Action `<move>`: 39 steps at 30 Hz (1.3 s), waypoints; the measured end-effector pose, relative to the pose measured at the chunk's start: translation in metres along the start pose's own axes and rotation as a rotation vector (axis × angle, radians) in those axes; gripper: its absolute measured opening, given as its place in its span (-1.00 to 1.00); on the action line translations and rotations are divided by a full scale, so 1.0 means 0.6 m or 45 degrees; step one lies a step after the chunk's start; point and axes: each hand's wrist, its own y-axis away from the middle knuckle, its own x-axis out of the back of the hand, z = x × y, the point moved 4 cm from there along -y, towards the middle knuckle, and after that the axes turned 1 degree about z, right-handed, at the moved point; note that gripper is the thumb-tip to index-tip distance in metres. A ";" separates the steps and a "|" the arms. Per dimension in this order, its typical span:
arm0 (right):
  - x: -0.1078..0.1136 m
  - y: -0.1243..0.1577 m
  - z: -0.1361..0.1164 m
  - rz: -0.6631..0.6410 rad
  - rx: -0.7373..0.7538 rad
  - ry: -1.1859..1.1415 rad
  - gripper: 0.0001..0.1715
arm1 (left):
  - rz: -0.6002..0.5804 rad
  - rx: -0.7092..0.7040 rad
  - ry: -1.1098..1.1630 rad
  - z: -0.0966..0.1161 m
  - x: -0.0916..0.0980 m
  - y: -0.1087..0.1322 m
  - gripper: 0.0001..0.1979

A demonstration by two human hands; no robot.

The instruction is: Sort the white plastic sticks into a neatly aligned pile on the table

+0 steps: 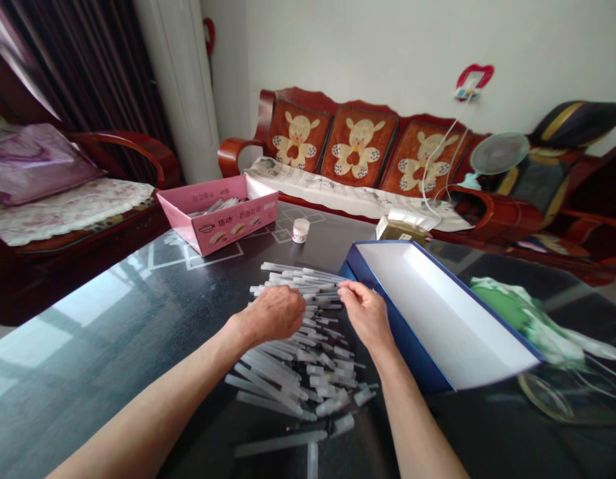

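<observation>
A heap of translucent white plastic tubes point(275, 369) lies spread on the dark table, with short capped pieces point(332, 389) along its right side and thin dark parts among them. My left hand point(278, 313) is over the upper left of the heap, fingers curled closed; whatever they hold is hidden. Opposite it, my right hand point(365, 313) pinches thumb and forefinger together by the right ends of the upper tubes. I cannot make out what is in that pinch. To its right stands a blue box point(402, 326) with a white inside.
A pink carton point(215, 229) holding similar tubes stands at the back left. Near it sits a small white jar point(301, 229). Behind the blue box is a small box point(402, 227). A green and white bag point(512, 309) and a clear round object point(557, 396) lie at the right.
</observation>
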 end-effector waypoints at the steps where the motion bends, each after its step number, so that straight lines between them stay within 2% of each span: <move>1: -0.001 -0.001 0.004 -0.038 0.041 0.092 -0.75 | -0.019 -0.038 0.011 0.005 -0.002 0.001 -0.85; 4: -0.013 0.003 0.014 -0.131 0.152 0.260 -0.80 | 0.015 -0.067 0.113 0.004 -0.002 0.000 -0.85; 9: -0.032 0.015 0.010 -0.199 0.368 0.514 -0.81 | 0.157 0.207 0.117 -0.043 -0.003 -0.005 -0.80; 12: -0.040 0.021 0.005 -0.258 0.423 0.579 -0.83 | 0.116 0.214 0.107 -0.058 -0.017 -0.006 -0.85; 15: -0.048 0.027 -0.002 -0.298 0.449 0.618 -0.84 | 0.065 0.193 0.041 -0.058 -0.027 -0.007 -0.86; 23: -0.055 0.037 -0.015 -0.318 0.429 0.750 -0.91 | 0.022 0.140 0.034 -0.049 -0.022 -0.005 -0.84; 28: -0.052 0.033 -0.015 -0.307 0.388 0.509 -0.91 | 0.122 0.075 0.053 -0.038 -0.024 -0.007 -0.85; 32: -0.049 0.027 -0.013 -0.274 0.159 0.030 -0.86 | 0.264 -0.022 0.041 -0.024 -0.026 -0.010 -0.83; 35: -0.049 0.025 -0.015 -0.304 -0.001 -0.308 -0.78 | 0.314 -0.017 0.090 -0.019 -0.028 -0.012 -0.79; 39: -0.046 0.020 -0.008 -0.238 -0.135 -0.496 -0.69 | 0.445 0.006 0.111 -0.008 -0.030 -0.012 -0.73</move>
